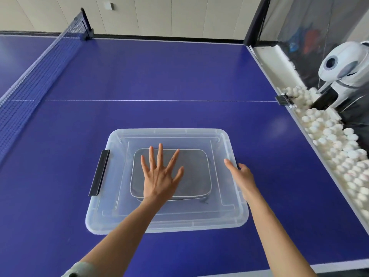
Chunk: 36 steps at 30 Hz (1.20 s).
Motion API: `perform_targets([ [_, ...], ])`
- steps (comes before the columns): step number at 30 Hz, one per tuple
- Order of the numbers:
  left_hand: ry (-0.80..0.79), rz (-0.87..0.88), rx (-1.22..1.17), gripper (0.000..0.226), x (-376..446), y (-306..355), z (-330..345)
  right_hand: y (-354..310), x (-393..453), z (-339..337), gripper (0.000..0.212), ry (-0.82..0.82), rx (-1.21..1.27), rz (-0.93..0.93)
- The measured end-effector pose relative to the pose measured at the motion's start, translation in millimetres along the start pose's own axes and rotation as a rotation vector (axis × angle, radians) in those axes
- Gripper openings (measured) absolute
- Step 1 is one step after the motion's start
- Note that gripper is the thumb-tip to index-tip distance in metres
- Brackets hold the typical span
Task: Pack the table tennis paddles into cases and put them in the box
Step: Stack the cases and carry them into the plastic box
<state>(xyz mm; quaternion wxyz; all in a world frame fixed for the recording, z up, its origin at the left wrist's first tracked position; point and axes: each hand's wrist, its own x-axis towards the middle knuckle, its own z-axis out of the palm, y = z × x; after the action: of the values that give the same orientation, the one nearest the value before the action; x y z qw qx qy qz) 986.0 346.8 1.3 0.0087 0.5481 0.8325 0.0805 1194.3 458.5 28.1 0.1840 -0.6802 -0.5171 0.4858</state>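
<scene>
A clear plastic box [199, 220] stands on the blue table with its translucent lid [159, 136] on top. Through the lid I see a dark rectangular paddle case [195, 172] with a pale trim lying inside. My left hand [159, 176] lies flat on the lid's middle, fingers spread, above the case. My right hand [240, 174] rests at the lid's right edge, fingers curled over the rim where the right latch sits. A black latch [99, 172] on the box's left side stands out from the rim.
The blue table tennis table [159, 76] spreads all around the box. Its net [40, 62] runs along the left. At the right edge a trough holds several white balls [335, 140], with a white ball machine [347, 66] behind them.
</scene>
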Motion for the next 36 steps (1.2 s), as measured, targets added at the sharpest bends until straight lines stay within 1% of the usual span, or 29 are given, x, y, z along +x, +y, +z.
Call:
perform_targets([
  [1, -0.001, -0.004, -0.002, 0.063, 0, 0, 0, 1, 0, -1, 0.044, 0.016, 0.002, -0.029],
  [2, 0.001, -0.007, -0.005, 0.063, 0, 1, 0, 1, 0, -2, 0.042, 0.044, -0.021, -0.067],
  [5, 0.013, -0.012, -0.009, 0.061, -1, 1, 1, 1, -2, -5, 0.04, 0.126, -0.156, -0.153],
  [8, 0.021, -0.011, -0.014, 0.06, -1, 1, 1, -3, -7, 0, 0.034, 0.203, -0.263, -0.255],
  [9, 0.028, -0.011, -0.024, 0.06, -1, 0, 1, -5, -8, 4, 0.037, 0.23, -0.323, -0.283],
  [11, 0.036, -0.011, -0.034, 0.06, -1, 1, 1, -9, -12, 9, 0.047, 0.259, -0.436, -0.264],
  [13, 0.044, -0.013, -0.037, 0.061, -1, 1, 1, -12, -15, 12, 0.051, 0.27, -0.463, -0.249],
  [18, 0.036, -0.011, -0.017, 0.062, -1, 1, 2, -11, -21, 14, 0.047, 0.321, -0.474, -0.276],
  [23, 0.031, -0.017, -0.011, 0.062, -1, 2, 2, -18, -23, 16, 0.037, 0.361, -0.516, -0.254],
  [31, 0.039, -0.013, -0.013, 0.061, -1, 1, 4, -21, -26, 18, 0.036, 0.387, -0.553, -0.231],
  [36, 0.024, -0.014, -0.014, 0.061, -1, 2, 4, -21, -25, 26, 0.024, 0.437, -0.661, -0.269],
])
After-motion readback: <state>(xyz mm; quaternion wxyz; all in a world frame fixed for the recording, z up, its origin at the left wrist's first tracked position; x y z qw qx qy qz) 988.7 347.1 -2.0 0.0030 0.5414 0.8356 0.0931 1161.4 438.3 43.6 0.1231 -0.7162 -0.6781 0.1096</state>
